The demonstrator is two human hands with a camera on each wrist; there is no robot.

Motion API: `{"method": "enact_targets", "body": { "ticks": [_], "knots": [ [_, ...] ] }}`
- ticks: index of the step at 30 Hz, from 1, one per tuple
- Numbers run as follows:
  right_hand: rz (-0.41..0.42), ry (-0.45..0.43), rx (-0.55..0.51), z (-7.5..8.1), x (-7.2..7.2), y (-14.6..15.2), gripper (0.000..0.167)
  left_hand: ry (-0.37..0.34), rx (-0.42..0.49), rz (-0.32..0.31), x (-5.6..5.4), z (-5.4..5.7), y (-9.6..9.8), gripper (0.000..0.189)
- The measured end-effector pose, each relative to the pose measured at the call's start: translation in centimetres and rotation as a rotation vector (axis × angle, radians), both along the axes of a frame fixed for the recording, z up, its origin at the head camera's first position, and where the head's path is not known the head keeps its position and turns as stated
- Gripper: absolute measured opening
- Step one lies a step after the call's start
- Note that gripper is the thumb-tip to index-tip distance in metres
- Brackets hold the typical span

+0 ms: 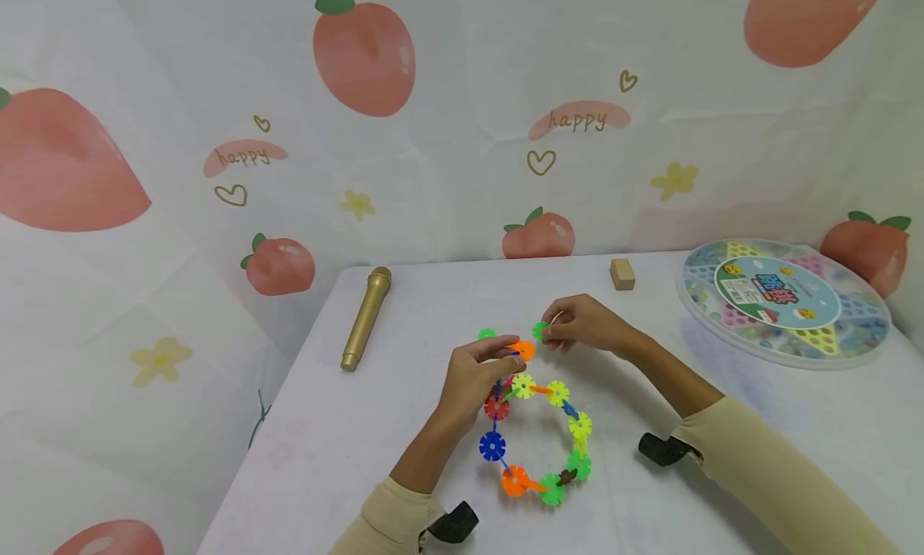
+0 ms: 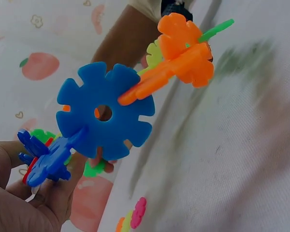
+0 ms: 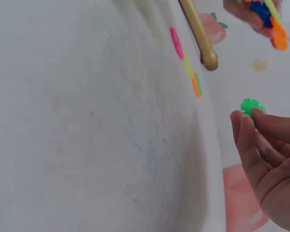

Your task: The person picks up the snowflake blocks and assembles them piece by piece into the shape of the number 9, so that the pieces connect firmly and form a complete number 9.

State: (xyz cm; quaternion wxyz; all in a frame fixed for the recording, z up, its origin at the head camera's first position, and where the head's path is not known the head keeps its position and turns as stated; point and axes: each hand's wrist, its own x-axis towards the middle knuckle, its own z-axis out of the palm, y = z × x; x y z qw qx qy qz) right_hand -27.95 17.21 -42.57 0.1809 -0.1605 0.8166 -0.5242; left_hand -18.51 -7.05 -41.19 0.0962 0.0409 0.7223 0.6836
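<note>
A ring-shaped chain of notched plastic snowflake discs (image 1: 492, 446) in blue, orange, green, yellow and red hangs from my left hand (image 1: 472, 378). That hand grips it near its upper end; in the left wrist view its fingers hold dark blue and red discs, with a larger blue disc (image 2: 87, 111) and orange discs (image 2: 179, 58) beyond. My right hand (image 1: 588, 324) pinches a single green snowflake disc (image 3: 251, 106) between thumb and fingertips. This disc is apart from the chain, a short way right of its orange disc (image 1: 524, 350).
A gold microphone (image 1: 366, 318) lies at the table's left. At the back stand a small wooden block (image 1: 622, 274) and, farther right, a round flat case (image 1: 787, 302). Pink, yellow, orange and green discs (image 3: 186, 63) show near the microphone in the right wrist view.
</note>
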Motion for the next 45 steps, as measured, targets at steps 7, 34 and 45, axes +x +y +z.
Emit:
{"method": "enact_targets", "body": {
  "ticks": [7, 34, 45],
  "knots": [
    [0.026, -0.001, -0.069, 1.4, 2.3, 0.4, 0.024, 0.019, -0.003, -0.004, 0.1, 0.0, -0.1, 0.035],
    [0.048, 0.096, -0.114, 2.5, 5.2, 1.2, 0.019, 0.004, 0.020, -0.052, 0.1, 0.1, 0.2, 0.030],
    [0.051, 0.128, -0.114, 2.4, 5.4, 1.2, 0.016, 0.001, 0.017, -0.071, 0.2, 0.2, 0.3, 0.029]
  ]
}}
